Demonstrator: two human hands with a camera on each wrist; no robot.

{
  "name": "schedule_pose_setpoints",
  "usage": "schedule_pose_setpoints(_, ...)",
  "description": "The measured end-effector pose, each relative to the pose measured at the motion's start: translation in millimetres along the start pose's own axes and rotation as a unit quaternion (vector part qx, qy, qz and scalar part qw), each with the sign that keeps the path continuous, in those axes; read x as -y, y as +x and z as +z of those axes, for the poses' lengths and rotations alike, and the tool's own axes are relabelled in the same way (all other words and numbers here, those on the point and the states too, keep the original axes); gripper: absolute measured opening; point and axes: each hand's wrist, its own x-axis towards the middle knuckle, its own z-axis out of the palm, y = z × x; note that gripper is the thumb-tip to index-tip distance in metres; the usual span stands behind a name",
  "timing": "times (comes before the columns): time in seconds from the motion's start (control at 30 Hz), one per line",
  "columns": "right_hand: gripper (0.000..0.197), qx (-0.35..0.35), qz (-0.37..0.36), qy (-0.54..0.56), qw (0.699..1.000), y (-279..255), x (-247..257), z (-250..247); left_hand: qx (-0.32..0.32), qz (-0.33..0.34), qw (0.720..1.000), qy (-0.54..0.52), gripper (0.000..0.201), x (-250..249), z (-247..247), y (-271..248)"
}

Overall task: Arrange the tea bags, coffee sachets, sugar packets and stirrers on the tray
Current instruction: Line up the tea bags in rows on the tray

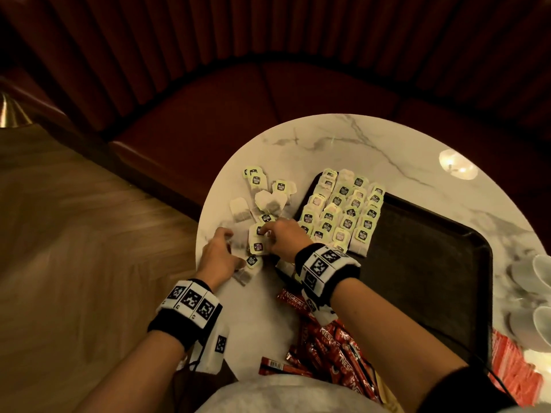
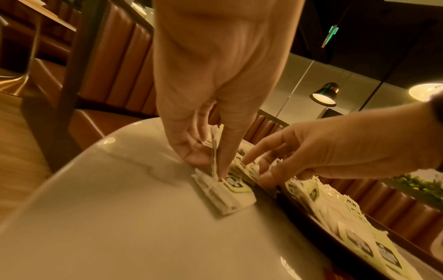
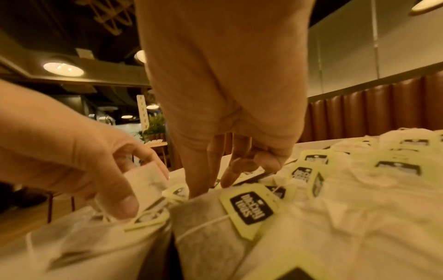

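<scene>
Paper tea bags [image 1: 262, 210] lie loose at the marble table's [image 1: 343, 138] left edge beside the tray [image 1: 417, 248]; left hand [image 1: 219, 254] pinches several, right hand [image 1: 286, 238] fingers one tag: square the stack before transferring.

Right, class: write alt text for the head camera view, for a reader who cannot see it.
Two hands, the left hand and right hand, gather loose tea bags on a round marble table, beside a dark tray already holding neat rows of tea bags. Red coffee sachets lie heaped at the near edge.
</scene>
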Motion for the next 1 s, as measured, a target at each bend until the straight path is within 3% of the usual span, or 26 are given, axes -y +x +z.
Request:
schedule_pose_setpoints(0.23,0.031,0.006,-0.005,-0.095,0.995,2.8,6.8,8.0,0.028,0.003,0.996,-0.081,0.028,26.5,-3.8,19.8)
schedule_pose_setpoints(0.37,0.032,0.000,-0.023,-0.111,0.994,-0.9,7.0,7.3,0.011,0.016,0.995,-0.102,0.008,13.0,-13.9,9.4)
schedule_pose_setpoints(0.5,0.027,0.006,-0.039,-0.107,0.993,-5.0,5.9,4.6,0.016,-0.003,0.984,-0.176,0.021,3.8,-17.8,4.8)
schedule_pose_setpoints(0.67,0.039,0.018,-0.024,-0.079,0.996,-5.6,7.5,6.5,-0.006,0.020,0.976,-0.219,0.028,0.6,-19.5,6.5)
schedule_pose_setpoints(0.77,0.027,0.005,-0.011,-0.036,0.999,-5.8,6.4,2.2,-0.015,0.043,0.973,-0.227,0.025,-0.4,-21.4,5.6)
schedule_pose_setpoints(0.87,0.015,-0.029,-0.016,0.080,0.996,-13.1,2.7,-7.5,-0.032,0.077,0.970,-0.229,0.031,-0.6,-24.7,3.8)
schedule_pose_setpoints(0.9,0.007,-0.042,-0.023,0.139,0.989,-16.5,0.0,-11.7,-0.036,0.089,0.969,-0.229,0.033,-0.6,-26.6,3.1)
schedule_pose_setpoints(1.0,0.016,-0.067,-0.042,0.315,0.946,-27.7,-6.3,-24.8,-0.041,0.126,0.964,-0.232,0.036,-0.4,-29.5,3.4)
